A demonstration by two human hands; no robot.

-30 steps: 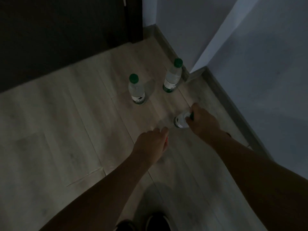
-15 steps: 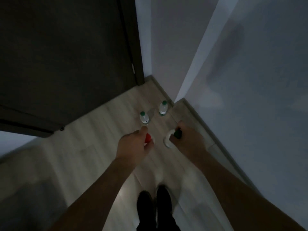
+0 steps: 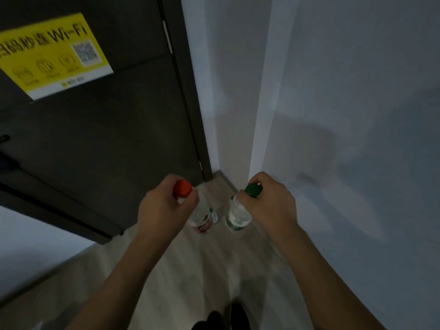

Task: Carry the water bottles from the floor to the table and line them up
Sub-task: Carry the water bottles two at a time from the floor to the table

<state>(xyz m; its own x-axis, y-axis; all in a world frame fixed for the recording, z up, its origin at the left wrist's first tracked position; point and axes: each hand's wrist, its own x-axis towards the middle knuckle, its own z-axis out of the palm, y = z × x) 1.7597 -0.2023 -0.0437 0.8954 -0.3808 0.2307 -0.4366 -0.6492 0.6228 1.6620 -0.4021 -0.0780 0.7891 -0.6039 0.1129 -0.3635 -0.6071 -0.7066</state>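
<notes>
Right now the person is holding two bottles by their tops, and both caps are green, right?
Not quite. In the head view the right hand does hold a green-capped bottle, but the bottle held by the left hand has a red cap.

Both my arms reached forward, bare forearms extended. Left hand [image 3: 164, 208] curled, gripping red-capped bottle [image 3: 201, 216] at neck. Right hand [image 3: 269, 203] likewise, gripping green-capped bottle [image 3: 237, 216].

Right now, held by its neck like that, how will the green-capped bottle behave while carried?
Green-capped bottle hangs from the right hand, so it will probably swing. It looks clear and full, so likely heavy. Smooth plastic could slip.
</notes>
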